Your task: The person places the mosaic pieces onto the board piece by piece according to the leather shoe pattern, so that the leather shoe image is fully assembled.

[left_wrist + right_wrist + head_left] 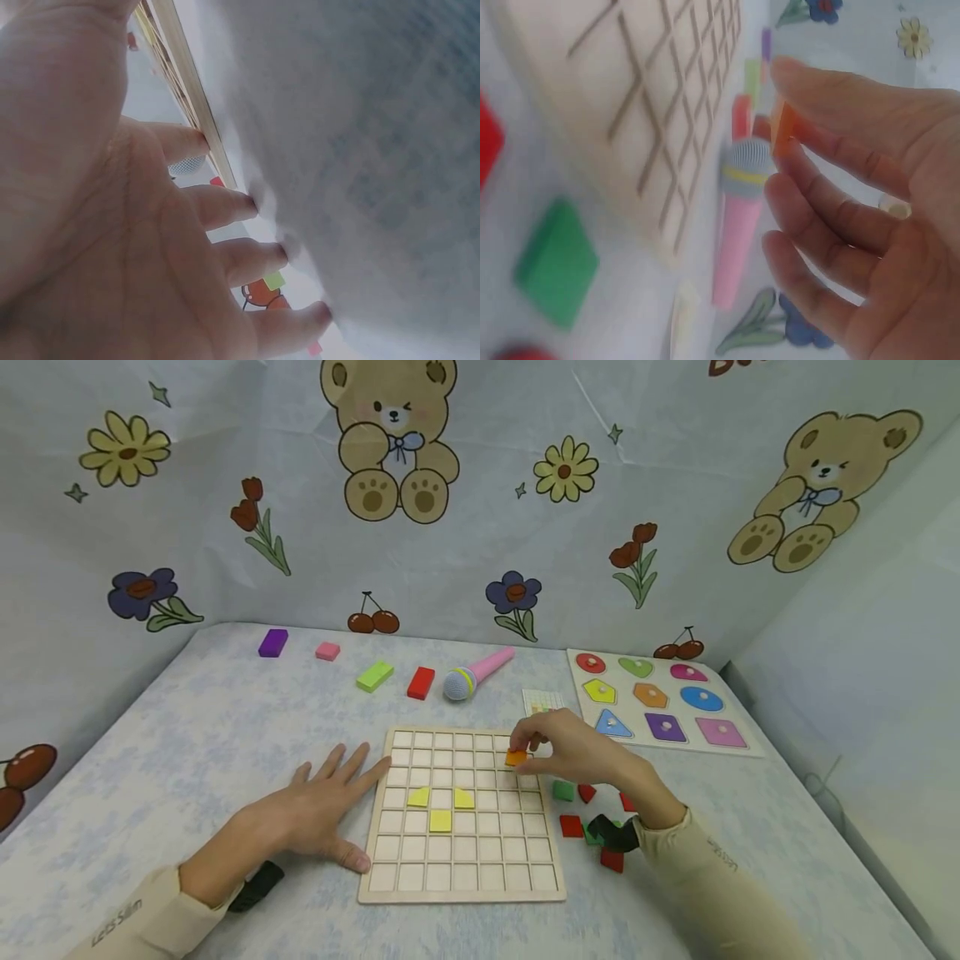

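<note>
A wooden grid board (480, 897) lies flat with a yellow square tile (440, 821) and two yellow pieces with one curved side, left (418, 797) and right (464, 798), in its cells. My left hand (318, 814) rests beside the board's left edge, fingers spread, thumb and index finger touching the frame. Between thumb and fingers my right hand (573, 747) pinches an orange tile (515, 757) over the board's upper right corner. In the right wrist view the orange tile (782, 127) appears raised off the grid. How its far side looks is hidden by the fingers.
Red and green tiles (571, 826) lie right of the board, partly under the right wrist. Behind it are a pink toy microphone (480, 672), a red block (421, 682), a green block (375, 676), a small patterned card (542, 700) and a shape puzzle board (738, 748).
</note>
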### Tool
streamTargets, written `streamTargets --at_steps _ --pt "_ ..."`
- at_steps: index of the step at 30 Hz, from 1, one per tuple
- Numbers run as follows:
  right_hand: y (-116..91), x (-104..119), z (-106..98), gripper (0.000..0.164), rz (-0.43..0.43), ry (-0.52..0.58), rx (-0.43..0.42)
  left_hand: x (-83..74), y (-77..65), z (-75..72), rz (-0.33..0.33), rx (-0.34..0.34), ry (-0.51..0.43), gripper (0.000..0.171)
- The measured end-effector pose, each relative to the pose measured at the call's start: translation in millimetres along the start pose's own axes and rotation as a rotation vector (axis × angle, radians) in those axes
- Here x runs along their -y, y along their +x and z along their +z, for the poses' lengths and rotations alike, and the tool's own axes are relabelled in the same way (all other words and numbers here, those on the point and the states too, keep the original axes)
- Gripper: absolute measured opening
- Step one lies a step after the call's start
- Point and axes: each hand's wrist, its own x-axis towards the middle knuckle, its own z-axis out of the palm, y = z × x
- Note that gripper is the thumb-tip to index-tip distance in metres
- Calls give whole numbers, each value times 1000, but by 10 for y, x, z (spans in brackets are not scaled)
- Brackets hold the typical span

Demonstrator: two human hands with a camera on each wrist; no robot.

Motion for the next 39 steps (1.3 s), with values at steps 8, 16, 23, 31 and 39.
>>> streamTargets --at_steps 8,16,23,31,39 --pt "217 396 284 18 -110 -21 81 -19 9 -11 -2 2 -1 127" --pt "350 742 555 19 -248 -113 173 -25 -5 -16 -3 1 6 128" --pt "442 856 659 17 -257 -172 188 -16 -9 -8 6 -11 -3 128" --pt "496 923 727 19 -196 -245 194 -1 -13 0 5 3 -7 127" --pt "533 948 763 19 -151 -231 196 7 -9 -2 12 5 2 127"
